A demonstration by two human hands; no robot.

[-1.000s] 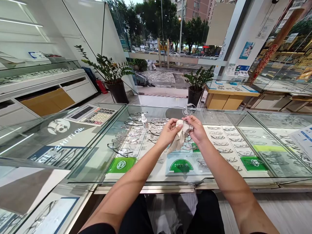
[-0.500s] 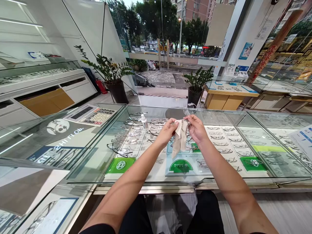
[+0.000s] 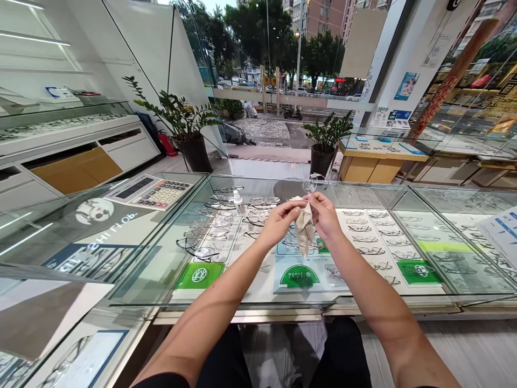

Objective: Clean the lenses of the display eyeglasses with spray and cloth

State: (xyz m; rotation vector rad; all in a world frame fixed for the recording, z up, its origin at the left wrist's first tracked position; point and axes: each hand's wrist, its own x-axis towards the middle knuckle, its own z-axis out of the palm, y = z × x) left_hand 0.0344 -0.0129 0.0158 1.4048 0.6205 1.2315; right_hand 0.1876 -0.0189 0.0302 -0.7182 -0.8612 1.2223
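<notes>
Over a glass display counter (image 3: 161,253) my two hands meet around a pair of clear-rimmed glasses (image 3: 313,184). My left hand (image 3: 280,221) is closed, pinching a beige cleaning cloth (image 3: 304,229) that hangs down between the hands. My right hand (image 3: 325,215) is closed on the glasses frame, with one lens sticking up above the fingers. Under the glass lie rows of spectacles. A small spray bottle (image 3: 239,202) stands on the counter just left of my left hand.
A calculator (image 3: 149,192) lies on the counter's left wing. Green brand cards (image 3: 201,274) sit inside the case. Two potted plants (image 3: 188,126) stand on the floor beyond. Another display case (image 3: 382,156) is at the back right, shelves on the left.
The cloth was bunched over the glasses, then opened out and hung long, and now hangs shorter between the hands. Both hands have stayed in the same spot above the counter.
</notes>
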